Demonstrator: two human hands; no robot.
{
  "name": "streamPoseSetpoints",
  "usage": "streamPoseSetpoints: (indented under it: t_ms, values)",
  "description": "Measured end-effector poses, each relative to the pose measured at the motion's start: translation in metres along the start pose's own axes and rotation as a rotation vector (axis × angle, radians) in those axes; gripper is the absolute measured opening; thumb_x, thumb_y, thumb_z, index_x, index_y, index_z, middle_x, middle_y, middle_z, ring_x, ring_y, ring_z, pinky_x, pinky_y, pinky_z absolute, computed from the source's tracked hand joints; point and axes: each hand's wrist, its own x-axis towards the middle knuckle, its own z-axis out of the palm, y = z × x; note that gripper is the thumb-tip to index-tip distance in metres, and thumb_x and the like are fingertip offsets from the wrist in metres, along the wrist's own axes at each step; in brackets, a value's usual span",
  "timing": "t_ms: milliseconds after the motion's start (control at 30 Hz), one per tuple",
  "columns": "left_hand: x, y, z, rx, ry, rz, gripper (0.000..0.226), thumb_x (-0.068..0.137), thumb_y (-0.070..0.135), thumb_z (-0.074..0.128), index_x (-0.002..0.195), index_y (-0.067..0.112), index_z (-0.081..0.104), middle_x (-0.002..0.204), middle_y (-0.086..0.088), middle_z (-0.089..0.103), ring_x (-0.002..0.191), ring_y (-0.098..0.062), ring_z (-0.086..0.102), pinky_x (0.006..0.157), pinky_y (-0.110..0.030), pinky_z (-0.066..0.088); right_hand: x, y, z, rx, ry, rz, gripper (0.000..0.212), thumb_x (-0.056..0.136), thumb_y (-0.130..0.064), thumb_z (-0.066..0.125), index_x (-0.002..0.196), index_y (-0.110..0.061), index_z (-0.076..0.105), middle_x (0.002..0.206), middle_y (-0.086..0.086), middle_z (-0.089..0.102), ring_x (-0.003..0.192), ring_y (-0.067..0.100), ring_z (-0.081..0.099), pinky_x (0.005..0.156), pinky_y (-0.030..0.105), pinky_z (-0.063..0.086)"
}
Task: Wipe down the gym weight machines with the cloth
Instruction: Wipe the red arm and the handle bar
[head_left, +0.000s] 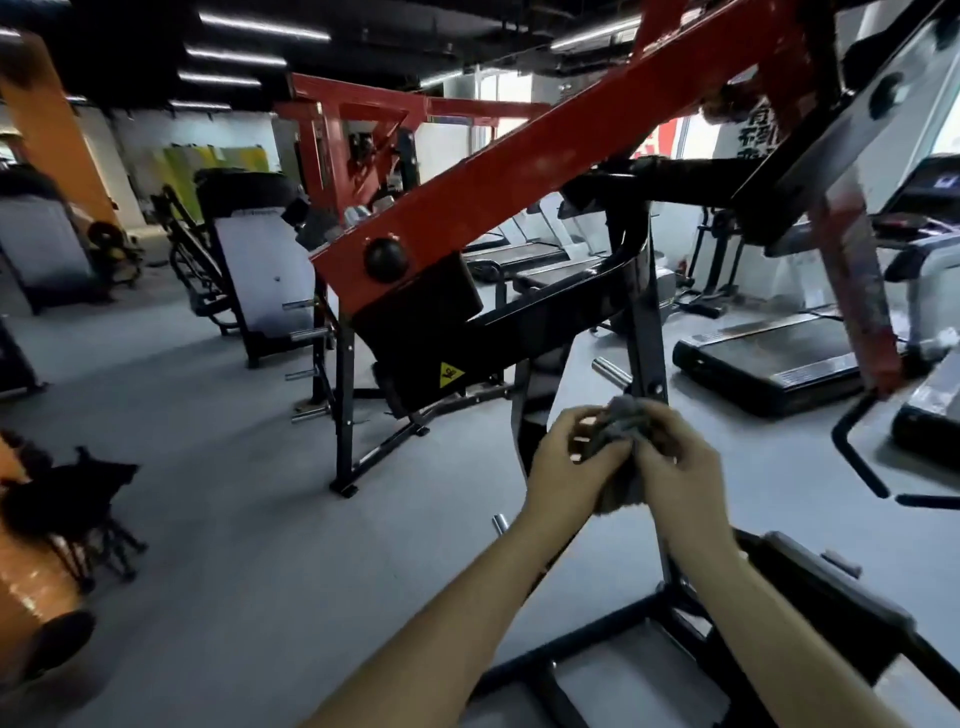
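A crumpled grey cloth (621, 423) is bunched between both my hands in front of me, low in the view. My left hand (566, 467) grips its left side with curled fingers. My right hand (675, 462) holds its right side, thumb over the fabric. Just behind the hands rises the black upright post (644, 332) of a weight machine with a long red lever arm (519, 171) slanting up to the right. A chrome plate peg (612, 371) sticks out of the post just above the cloth.
The machine's black base frame (587, 644) lies on the grey floor under my arms. Treadmills (779, 358) stand at the right. Another machine with a white back pad (260, 275) is at the left, an orange column (47, 130) beyond it. A dark shoe (57, 644) shows at bottom left.
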Motion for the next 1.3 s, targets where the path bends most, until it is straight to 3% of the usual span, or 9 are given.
streamPoseSetpoints:
  t_ms: [100, 200, 300, 567, 800, 900, 1000, 1167, 1300]
  values:
    - [-0.046, -0.029, -0.042, 0.062, -0.043, -0.114, 0.033, 0.092, 0.025, 0.078, 0.122, 0.029, 0.065, 0.109, 0.006, 0.072, 0.096, -0.001, 0.068, 0.081, -0.018, 0.055, -0.056, 0.018, 0.024, 0.033, -0.131, 0.141, 0.032, 0.101, -0.007, 0.06, 0.113, -0.036, 0.066, 0.104, -0.009, 0.075, 0.095, 0.01, 0.071, 0.085, 0.035, 0.059]
    - [-0.081, -0.053, -0.07, 0.12, 0.027, -0.178, 0.022, 0.092, 0.033, 0.077, 0.112, 0.033, 0.069, 0.103, 0.008, 0.072, 0.096, -0.008, 0.069, 0.084, -0.025, 0.058, -0.095, 0.043, 0.043, -0.022, -0.147, 0.248, 0.025, 0.098, -0.01, 0.067, 0.112, -0.031, 0.065, 0.102, -0.01, 0.073, 0.097, 0.014, 0.071, 0.087, 0.035, 0.059]
    - [-0.113, -0.072, -0.089, 0.084, 0.103, -0.271, 0.008, 0.098, 0.028, 0.071, 0.099, 0.02, 0.072, 0.097, 0.001, 0.075, 0.093, -0.014, 0.071, 0.078, -0.023, 0.056, -0.134, 0.049, 0.059, -0.028, -0.218, 0.347, 0.022, 0.094, -0.01, 0.074, 0.104, -0.028, 0.067, 0.097, -0.007, 0.073, 0.095, 0.018, 0.072, 0.083, 0.032, 0.058]
    - [-0.153, -0.11, -0.126, 0.028, 0.283, -0.467, 0.032, 0.103, 0.028, 0.062, 0.083, 0.003, 0.066, 0.075, -0.006, 0.067, 0.071, -0.014, 0.06, 0.063, -0.027, 0.048, -0.188, 0.059, 0.086, -0.059, -0.293, 0.345, 0.018, 0.092, -0.015, 0.078, 0.103, -0.028, 0.072, 0.097, -0.009, 0.074, 0.09, 0.006, 0.07, 0.081, 0.022, 0.057]
    - [-0.173, -0.131, -0.135, -0.101, 0.21, -0.536, 0.072, 0.086, 0.07, 0.066, 0.093, -0.002, 0.066, 0.084, -0.01, 0.069, 0.081, -0.023, 0.064, 0.074, -0.037, 0.052, -0.206, 0.085, 0.093, -0.162, -0.382, 0.499, 0.006, 0.097, -0.021, 0.069, 0.091, -0.02, 0.07, 0.083, -0.001, 0.075, 0.083, 0.02, 0.072, 0.075, 0.039, 0.059]
    - [-0.18, -0.13, -0.138, -0.144, 0.002, -0.576, 0.048, 0.086, 0.057, 0.078, 0.112, 0.018, 0.072, 0.107, -0.002, 0.078, 0.101, -0.02, 0.075, 0.089, -0.04, 0.061, -0.205, 0.092, 0.101, -0.116, -0.292, 0.564, 0.013, 0.099, -0.025, 0.065, 0.089, -0.016, 0.068, 0.087, 0.008, 0.073, 0.088, 0.032, 0.071, 0.08, 0.051, 0.06]
    - [-0.189, -0.135, -0.144, -0.162, -0.02, -0.567, 0.034, 0.089, 0.031, 0.082, 0.119, 0.023, 0.068, 0.112, 0.0, 0.077, 0.107, -0.02, 0.073, 0.092, -0.04, 0.061, -0.207, 0.1, 0.104, -0.02, -0.279, 0.647, 0.018, 0.099, -0.025, 0.067, 0.089, -0.01, 0.068, 0.089, 0.017, 0.072, 0.084, 0.03, 0.071, 0.082, 0.057, 0.058]
    - [-0.221, -0.153, -0.164, -0.136, 0.032, -0.659, 0.015, 0.095, 0.019, 0.075, 0.11, 0.02, 0.07, 0.104, -0.002, 0.078, 0.095, -0.019, 0.075, 0.074, -0.033, 0.062, -0.228, 0.126, 0.102, 0.12, -0.237, 0.786, 0.037, 0.082, -0.045, 0.079, 0.085, -0.01, 0.069, 0.09, 0.022, 0.068, 0.087, 0.032, 0.065, 0.089, 0.06, 0.056]
    - [-0.239, -0.162, -0.185, -0.192, 0.051, -0.699, 0.028, 0.093, 0.022, 0.078, 0.119, 0.018, 0.068, 0.111, -0.003, 0.076, 0.095, -0.016, 0.074, 0.063, -0.021, 0.055, -0.249, 0.136, 0.116, 0.147, -0.135, 0.879, 0.026, 0.095, -0.035, 0.076, 0.093, -0.01, 0.071, 0.09, 0.014, 0.069, 0.088, 0.029, 0.063, 0.084, 0.049, 0.057]
